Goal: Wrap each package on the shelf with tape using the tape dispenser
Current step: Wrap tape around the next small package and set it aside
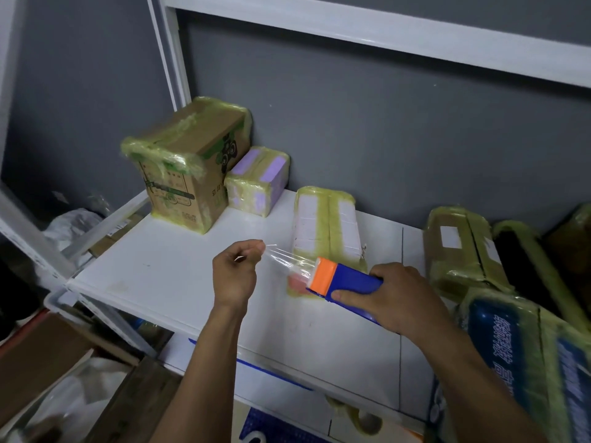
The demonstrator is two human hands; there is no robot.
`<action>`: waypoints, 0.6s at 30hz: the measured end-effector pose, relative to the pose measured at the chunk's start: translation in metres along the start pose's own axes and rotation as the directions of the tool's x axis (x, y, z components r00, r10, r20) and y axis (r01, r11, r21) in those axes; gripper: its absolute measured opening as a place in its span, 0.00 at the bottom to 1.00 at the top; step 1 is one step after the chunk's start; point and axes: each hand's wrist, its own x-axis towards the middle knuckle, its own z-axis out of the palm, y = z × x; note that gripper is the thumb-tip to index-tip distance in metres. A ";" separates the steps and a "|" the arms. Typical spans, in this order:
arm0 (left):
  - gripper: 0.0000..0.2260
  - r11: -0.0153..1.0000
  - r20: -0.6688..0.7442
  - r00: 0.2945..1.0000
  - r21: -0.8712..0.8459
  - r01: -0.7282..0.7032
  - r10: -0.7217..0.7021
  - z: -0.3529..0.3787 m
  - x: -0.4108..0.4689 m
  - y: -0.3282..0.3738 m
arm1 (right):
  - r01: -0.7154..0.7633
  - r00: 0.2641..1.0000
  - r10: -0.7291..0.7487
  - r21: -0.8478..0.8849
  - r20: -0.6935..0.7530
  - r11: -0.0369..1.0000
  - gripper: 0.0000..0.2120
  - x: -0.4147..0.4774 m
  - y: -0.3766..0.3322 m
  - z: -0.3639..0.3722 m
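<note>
One pink package [295, 283] half hidden behind tape dispenser [350, 279].

White Chinese characters on blue package [502, 343], green print on cardboard box [195, 145], illegible

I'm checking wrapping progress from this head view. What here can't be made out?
Head view:
Tape roll: hidden inside the tape dispenser and under the right hand.
Pinkish item beneath the dispenser: mostly covered by it.
Far-right package: cut off by the frame edge.
Blue package: print blurred.
</note>
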 end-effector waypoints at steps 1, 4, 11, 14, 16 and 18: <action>0.05 1.000 0.005 1.000 -0.010 0.003 -0.003 0.002 0.002 -0.002 | -0.004 1.000 0.004 -0.022 -0.004 1.000 0.37 0.002 -0.002 -0.001; 0.06 0.997 -0.002 0.998 -0.044 0.062 -0.062 0.005 0.006 -0.009 | -0.009 1.000 0.008 -0.105 -0.018 0.994 0.40 0.010 -0.010 -0.003; 0.07 0.988 -0.041 0.990 -0.081 0.131 -0.135 0.018 0.012 -0.032 | -0.085 0.996 0.075 -0.310 -0.043 0.947 0.42 0.030 -0.030 -0.001; 0.05 0.985 -0.042 0.986 -0.072 0.159 -0.162 0.026 0.017 -0.040 | -0.094 0.995 0.074 -0.379 -0.065 0.921 0.40 0.034 -0.035 -0.002; 0.06 0.983 -0.042 0.982 -0.045 0.180 -0.182 0.031 0.018 -0.046 | -0.105 0.994 0.093 -0.394 -0.050 0.913 0.39 0.035 -0.039 -0.003; 0.05 0.983 -0.043 0.982 -0.034 0.183 -0.184 0.035 0.022 -0.051 | -0.107 0.994 0.100 -0.396 -0.039 0.912 0.39 0.037 -0.042 -0.004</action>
